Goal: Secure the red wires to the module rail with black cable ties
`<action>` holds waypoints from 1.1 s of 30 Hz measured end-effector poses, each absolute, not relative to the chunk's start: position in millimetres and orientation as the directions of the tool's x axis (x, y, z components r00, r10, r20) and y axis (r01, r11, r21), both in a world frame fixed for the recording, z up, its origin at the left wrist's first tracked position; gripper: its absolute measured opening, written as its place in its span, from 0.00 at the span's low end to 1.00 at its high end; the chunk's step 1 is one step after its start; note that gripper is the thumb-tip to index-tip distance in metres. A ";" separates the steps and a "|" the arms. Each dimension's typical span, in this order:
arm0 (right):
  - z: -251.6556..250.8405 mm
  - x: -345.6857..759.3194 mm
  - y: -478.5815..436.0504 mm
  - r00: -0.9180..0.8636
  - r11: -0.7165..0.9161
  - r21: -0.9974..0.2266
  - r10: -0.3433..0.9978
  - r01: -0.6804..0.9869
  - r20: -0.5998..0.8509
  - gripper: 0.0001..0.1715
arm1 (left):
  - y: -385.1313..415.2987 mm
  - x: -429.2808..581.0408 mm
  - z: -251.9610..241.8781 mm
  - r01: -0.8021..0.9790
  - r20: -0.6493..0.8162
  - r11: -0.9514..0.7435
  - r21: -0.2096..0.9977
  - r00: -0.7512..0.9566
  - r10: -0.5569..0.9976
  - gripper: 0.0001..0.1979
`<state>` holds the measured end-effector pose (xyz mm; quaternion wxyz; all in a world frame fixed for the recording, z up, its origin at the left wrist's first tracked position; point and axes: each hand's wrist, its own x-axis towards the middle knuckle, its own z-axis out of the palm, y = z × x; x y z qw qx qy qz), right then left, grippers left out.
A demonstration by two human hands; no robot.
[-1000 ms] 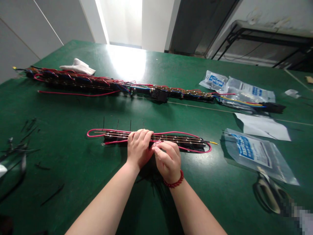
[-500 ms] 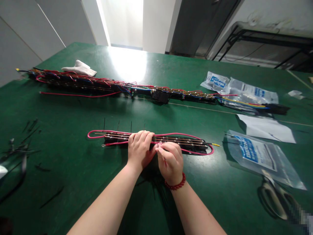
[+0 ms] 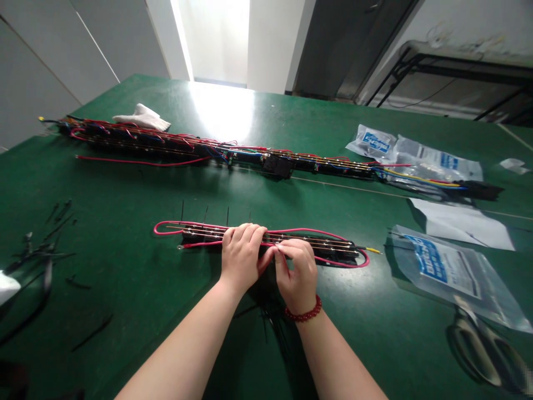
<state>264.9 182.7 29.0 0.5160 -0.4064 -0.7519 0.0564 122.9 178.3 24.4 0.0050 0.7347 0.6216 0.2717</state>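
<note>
Since the earlier frame, the right hand [image 3: 296, 271] has drawn slightly rightward along the bundle, opening a narrow gap from the left hand [image 3: 241, 258] while its fingertips stay close. The left hand's fingers [image 3: 244, 235] are closed down over the short wiring harness [image 3: 328, 247], pressing on it from above. The right hand's fingers [image 3: 287, 250] are pinched together at the harness's near edge; what they hold, if anything, is too fine to tell. The harness lies directly ahead of both hands, its long axis running left to right across the table [image 3: 125, 222], with the left hand nearer its left end and the right hand nearer its right end. A red wire loop [image 3: 316, 231] runs around it, and a yellow-tipped wire [image 3: 375, 250] extends from the right end. Black cable ties [image 3: 266, 316] lie beneath the wrists, with more cut pieces [image 3: 50, 255] off to the left. To the right are scissors [image 3: 478, 350] and a clear plastic bag [image 3: 441, 272] with a blue label, its contents unclear. Farther off lie a longer wiring harness [image 3: 216, 150], a white glove [image 3: 144, 118], and more plastic bags [image 3: 416, 158].
</note>
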 end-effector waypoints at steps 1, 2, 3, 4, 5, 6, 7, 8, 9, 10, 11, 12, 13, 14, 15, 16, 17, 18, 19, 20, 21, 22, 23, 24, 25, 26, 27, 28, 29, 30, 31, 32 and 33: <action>29.1 265.0 182.8 -0.133 0.655 -0.509 0.676 0.558 0.725 0.10 | 178.3 123.0 24.9 0.910 0.392 -0.226 0.347 0.078 0.917 0.18; 29.2 265.1 182.9 -0.130 0.649 -0.514 0.682 0.561 0.720 0.10 | 178.3 123.2 25.2 0.909 0.392 -0.226 0.350 0.077 0.917 0.18; 29.3 265.0 183.0 -0.128 0.645 -0.518 0.686 0.562 0.717 0.10 | 178.3 123.3 25.5 0.908 0.392 -0.227 0.351 0.077 0.917 0.18; 29.4 264.9 183.1 -0.127 0.643 -0.520 0.689 0.562 0.714 0.10 | 178.2 123.3 25.6 0.908 0.392 -0.227 0.352 0.078 0.917 0.18; 29.6 264.7 183.2 -0.129 0.641 -0.521 0.691 0.564 0.711 0.10 | 178.2 123.3 25.7 0.908 0.391 -0.229 0.352 0.079 0.917 0.18; 29.8 264.5 183.2 -0.134 0.640 -0.519 0.693 0.566 0.708 0.10 | 178.1 123.3 25.7 0.907 0.389 -0.231 0.352 0.082 0.918 0.18; 30.2 264.2 183.2 -0.140 0.639 -0.515 0.694 0.571 0.706 0.09 | 178.0 123.3 25.8 0.907 0.387 -0.233 0.352 0.086 0.918 0.18; 30.7 263.8 183.1 -0.148 0.638 -0.509 0.695 0.577 0.704 0.09 | 177.9 123.2 25.9 0.907 0.384 -0.234 0.351 0.088 0.919 0.18; 31.3 263.4 183.0 -0.156 0.637 -0.503 0.696 0.584 0.701 0.08 | 177.8 123.3 26.2 0.907 0.380 -0.234 0.351 0.090 0.920 0.18; 32.0 263.0 182.9 -0.162 0.636 -0.498 0.697 0.590 0.698 0.08 | 177.6 123.3 26.6 0.907 0.377 -0.233 0.351 0.091 0.922 0.18; 32.8 262.5 182.8 -0.167 0.633 -0.495 0.700 0.594 0.694 0.08 | 177.3 123.5 27.1 0.908 0.375 -0.232 0.349 0.091 0.922 0.17; 33.6 262.1 182.7 -0.172 0.630 -0.495 0.704 0.599 0.689 0.08 | 177.0 123.7 27.8 0.910 0.373 -0.230 0.344 0.092 0.923 0.17; 34.5 261.6 182.6 -0.175 0.626 -0.497 0.710 0.601 0.682 0.07 | 176.4 124.0 28.6 0.913 0.372 -0.228 0.338 0.093 0.923 0.17; 35.2 261.3 182.6 -0.178 0.621 -0.500 0.717 0.604 0.674 0.07 | 175.8 124.3 29.4 0.918 0.372 -0.224 0.328 0.093 0.924 0.17; 35.9 261.0 182.5 -0.181 0.616 -0.504 0.723 0.605 0.667 0.07 | 175.1 124.7 30.3 0.923 0.371 -0.219 0.317 0.092 0.924 0.16; 36.5 260.8 182.5 -0.186 0.614 -0.508 0.729 0.605 0.659 0.07 | 174.3 125.0 31.2 0.928 0.369 -0.212 0.305 0.090 0.925 0.15; 37.0 260.6 182.5 -0.195 0.615 -0.509 0.732 0.602 0.653 0.08 | 173.5 125.4 32.1 0.934 0.367 -0.203 0.294 0.086 0.926 0.13; 37.4 260.5 182.4 -0.209 0.620 -0.509 0.733 0.598 0.648 0.08 | 172.9 125.7 32.9 0.939 0.365 -0.195 0.284 0.082 0.927 0.12; 37.7 260.4 182.4 -0.226 0.627 -0.506 0.732 0.592 0.643 0.08 | 172.4 125.9 33.5 0.942 0.363 -0.189 0.276 0.080 0.928 0.10; 37.9 260.3 182.3 -0.242 0.634 -0.504 0.731 0.587 0.638 0.09 | 172.1 126.1 34.1 0.944 0.362 -0.186 0.271 0.080 0.929 0.09; 38.1 260.2 182.1 -0.257 0.639 -0.502 0.731 0.583 0.632 0.09 | 171.9 126.3 34.5 0.945 0.360 -0.187 0.268 0.082 0.929 0.08; 38.2 260.2 182.0 -0.267 0.641 -0.502 0.733 0.580 0.626 0.09 | 172.0 126.5 34.8 0.945 0.358 -0.189 0.267 0.085 0.930 0.07; 38.2 260.1 181.9 -0.271 0.640 -0.505 0.735 0.579 0.621 0.10 | 172.3 126.6 35.0 0.944 0.354 -0.192 0.269 0.088 0.931 0.06; 38.0 260.0 181.7 -0.271 0.637 -0.508 0.739 0.579 0.617 0.10 | 172.6 126.8 35.2 0.942 0.350 -0.192 0.274 0.089 0.933 0.06; 37.7 260.0 181.6 -0.268 0.633 -0.513 0.743 0.579 0.613 0.09 | 172.9 127.0 35.3 0.940 0.345 -0.191 0.283 0.085 0.935 0.06; 37.4 260.0 181.5 -0.265 0.630 -0.518 0.746 0.579 0.611 0.09 | 173.3 127.3 35.4 0.936 0.343 -0.187 0.298 0.078 0.936 0.05; 36.9 260.0 181.5 -0.261 0.627 -0.523 0.749 0.578 0.609 0.09 | 173.6 127.6 35.5 0.931 0.342 -0.184 0.317 0.069 0.937 0.05; 36.5 259.9 181.5 -0.257 0.624 -0.528 0.752 0.577 0.607 0.09 | 173.8 127.8 35.6 0.923 0.343 -0.180 0.339 0.057 0.938 0.05; 36.2 259.9 181.5 -0.254 0.622 -0.533 0.754 0.574 0.606 0.09 | 173.9 128.1 35.7 0.915 0.345 -0.178 0.363 0.045 0.937 0.05; 36.0 259.9 181.6 -0.253 0.622 -0.538 0.755 0.570 0.605 0.09 | 173.9 128.3 35.8 0.905 0.348 -0.178 0.386 0.036 0.937 0.06; 35.9 260.0 181.7 -0.252 0.622 -0.542 0.756 0.565 0.605 0.09 | 173.9 128.5 35.8 0.895 0.350 -0.179 0.408 0.028 0.937 0.06; 36.1 260.0 181.9 -0.251 0.622 -0.546 0.757 0.562 0.603 0.10 | 173.9 128.6 35.9 0.885 0.350 -0.181 0.428 0.022 0.937 0.07; 36.4 260.1 182.0 -0.251 0.621 -0.549 0.758 0.560 0.602 0.10 | 173.8 128.7 35.9 0.876 0.348 -0.184 0.446 0.019 0.937 0.09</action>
